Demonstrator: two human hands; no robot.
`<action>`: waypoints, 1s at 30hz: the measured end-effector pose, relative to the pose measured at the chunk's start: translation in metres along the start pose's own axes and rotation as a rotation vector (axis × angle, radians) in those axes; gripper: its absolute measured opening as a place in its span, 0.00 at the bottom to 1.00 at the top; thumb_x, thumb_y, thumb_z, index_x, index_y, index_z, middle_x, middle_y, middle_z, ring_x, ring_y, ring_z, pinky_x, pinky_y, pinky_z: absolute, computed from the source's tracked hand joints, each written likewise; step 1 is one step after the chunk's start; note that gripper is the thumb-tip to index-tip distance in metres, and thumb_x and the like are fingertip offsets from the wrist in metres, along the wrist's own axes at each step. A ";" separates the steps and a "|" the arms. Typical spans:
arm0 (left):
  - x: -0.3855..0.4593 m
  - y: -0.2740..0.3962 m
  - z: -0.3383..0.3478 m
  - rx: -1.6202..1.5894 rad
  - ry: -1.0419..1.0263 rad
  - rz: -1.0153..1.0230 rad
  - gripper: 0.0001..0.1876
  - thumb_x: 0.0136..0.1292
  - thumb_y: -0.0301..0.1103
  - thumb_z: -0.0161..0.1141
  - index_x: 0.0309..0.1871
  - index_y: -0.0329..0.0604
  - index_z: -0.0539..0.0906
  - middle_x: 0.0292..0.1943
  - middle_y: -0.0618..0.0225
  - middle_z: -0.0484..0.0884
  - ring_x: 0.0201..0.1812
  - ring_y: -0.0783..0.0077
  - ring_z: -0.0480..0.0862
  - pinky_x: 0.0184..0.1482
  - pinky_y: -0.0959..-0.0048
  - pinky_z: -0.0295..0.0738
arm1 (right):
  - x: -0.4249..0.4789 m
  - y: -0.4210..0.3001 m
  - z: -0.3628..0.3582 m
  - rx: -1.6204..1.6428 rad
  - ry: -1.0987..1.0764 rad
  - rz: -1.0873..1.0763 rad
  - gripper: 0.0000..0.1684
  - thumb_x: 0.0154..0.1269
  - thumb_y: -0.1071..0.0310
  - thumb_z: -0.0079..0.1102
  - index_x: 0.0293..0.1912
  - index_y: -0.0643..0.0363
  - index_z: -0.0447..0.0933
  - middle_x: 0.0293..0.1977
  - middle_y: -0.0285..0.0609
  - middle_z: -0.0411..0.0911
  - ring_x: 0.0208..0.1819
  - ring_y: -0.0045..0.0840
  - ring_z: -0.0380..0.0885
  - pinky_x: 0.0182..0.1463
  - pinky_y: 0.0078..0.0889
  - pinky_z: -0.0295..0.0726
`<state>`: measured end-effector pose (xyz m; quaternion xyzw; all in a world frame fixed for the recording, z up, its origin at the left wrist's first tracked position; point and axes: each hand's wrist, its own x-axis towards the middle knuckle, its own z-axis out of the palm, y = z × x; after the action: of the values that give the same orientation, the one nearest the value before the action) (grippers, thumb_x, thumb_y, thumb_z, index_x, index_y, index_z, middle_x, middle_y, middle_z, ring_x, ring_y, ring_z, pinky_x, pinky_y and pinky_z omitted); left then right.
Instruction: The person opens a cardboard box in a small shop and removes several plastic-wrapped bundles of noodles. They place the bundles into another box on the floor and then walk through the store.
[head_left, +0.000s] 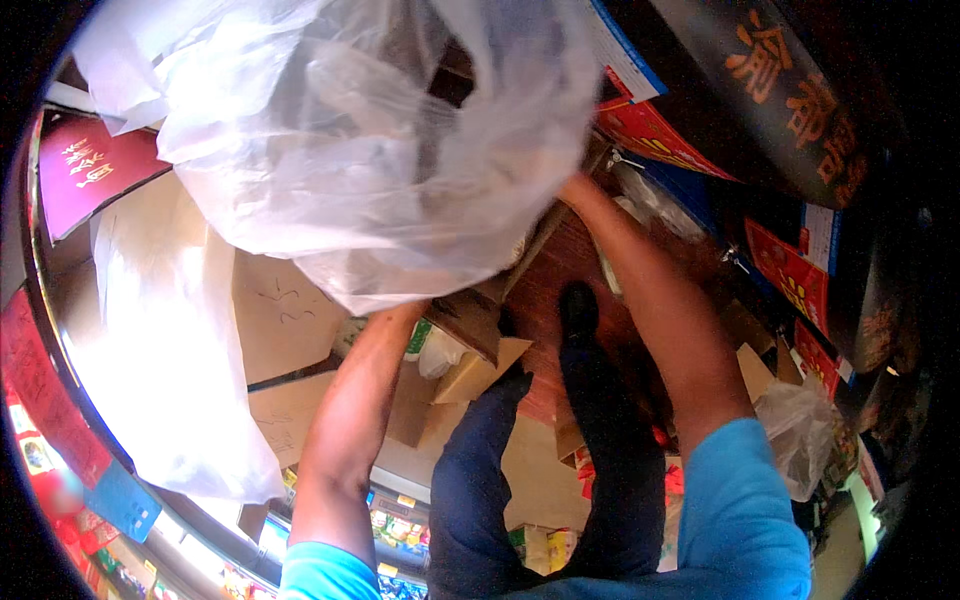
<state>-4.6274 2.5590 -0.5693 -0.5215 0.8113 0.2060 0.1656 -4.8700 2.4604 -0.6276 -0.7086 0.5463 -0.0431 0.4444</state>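
A large translucent white plastic bag (360, 157) fills the upper middle of the view, close to the camera. Both my forearms reach up to it. My left hand is hidden behind the bag's lower edge; only the wrist and forearm show. At the bag's right edge my right hand (576, 187) shows just in part near the wrist, its fingers covered by the plastic. What either hand holds cannot be seen. Below the bag, between my arms, stands an open cardboard box (469, 322) with dark sides.
Cardboard boxes (281, 315) with handwriting stand at the left, beside another white plastic sheet or bag (172, 360). Red printed packages (660, 135) line the right side. A crumpled clear bag (799, 427) lies at lower right. Shelves of packaged goods (401, 529) are at the bottom.
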 end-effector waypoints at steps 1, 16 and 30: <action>0.008 0.005 -0.008 -0.076 -0.224 -0.086 0.19 0.54 0.28 0.64 0.51 0.38 0.86 0.55 0.49 0.85 0.60 0.45 0.81 0.69 0.46 0.69 | 0.016 0.020 0.019 -0.076 0.039 -0.007 0.24 0.62 0.58 0.64 0.50 0.67 0.82 0.51 0.63 0.82 0.53 0.54 0.82 0.56 0.54 0.81; -0.032 0.034 -0.058 -0.252 0.086 -0.020 0.11 0.56 0.21 0.56 0.36 0.37 0.89 0.38 0.48 0.86 0.51 0.43 0.82 0.57 0.52 0.74 | 0.027 0.029 0.051 -0.310 -0.042 0.002 0.23 0.63 0.58 0.63 0.50 0.67 0.82 0.48 0.63 0.83 0.51 0.54 0.83 0.55 0.54 0.81; -0.015 0.039 -0.051 -0.159 -0.155 -0.103 0.15 0.62 0.37 0.64 0.50 0.42 0.90 0.54 0.53 0.87 0.64 0.50 0.79 0.76 0.55 0.58 | -0.025 -0.048 -0.052 -0.162 0.079 -0.141 0.23 0.64 0.57 0.63 0.50 0.66 0.83 0.46 0.63 0.83 0.50 0.54 0.84 0.54 0.54 0.82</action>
<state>-4.6594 2.5593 -0.5124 -0.5567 0.7492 0.3006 0.1961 -4.8730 2.4506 -0.5535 -0.7766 0.5138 -0.0580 0.3598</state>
